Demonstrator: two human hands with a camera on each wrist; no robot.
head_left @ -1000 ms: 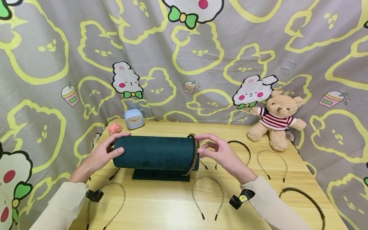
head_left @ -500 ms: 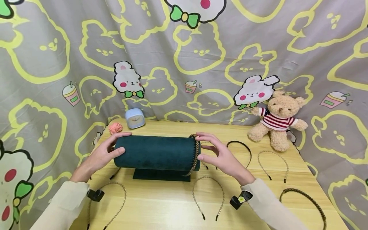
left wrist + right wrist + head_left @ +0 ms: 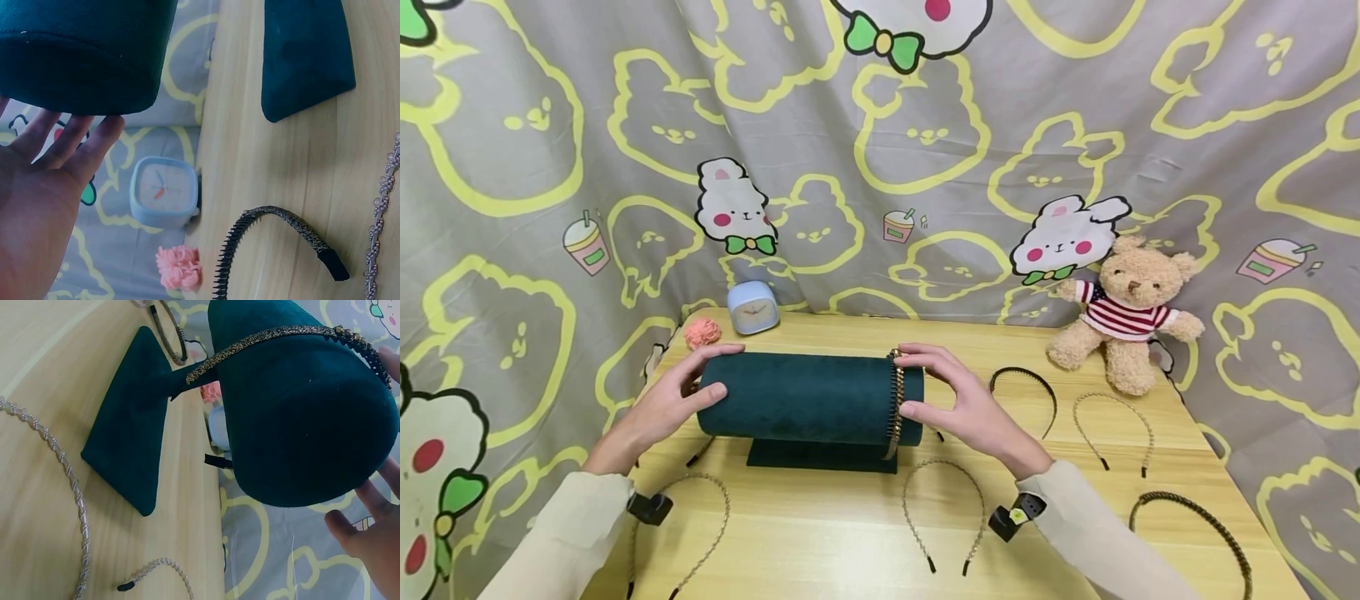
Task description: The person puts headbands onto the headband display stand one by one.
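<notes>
A dark green velvet roll on a stand (image 3: 805, 398) stands on the table, its base (image 3: 306, 56) showing in the left wrist view. My left hand (image 3: 666, 400) holds the roll's left end, thumb on the front and fingers over the top. Around the right part of the roll sits a gold-and-black toothed headband (image 3: 897, 408), its glittery arm (image 3: 256, 347) crossing the roll in the right wrist view. My right hand (image 3: 958, 404) has index finger and thumb on this headband, at top and front. The other fingers reach behind the roll.
Beaded headbands (image 3: 943, 467) lie in front and to the right, a black headband (image 3: 1030, 375) behind my right hand. A dark braided headband (image 3: 1206, 512) lies far right. A blue clock (image 3: 754, 308), a pink pompom (image 3: 702, 332) and a teddy bear (image 3: 1123, 312) line the back.
My right hand loosened from the headband, then touched it again. The headband has slid a little left along the roll, away from the right end. My left hand has stayed put.
</notes>
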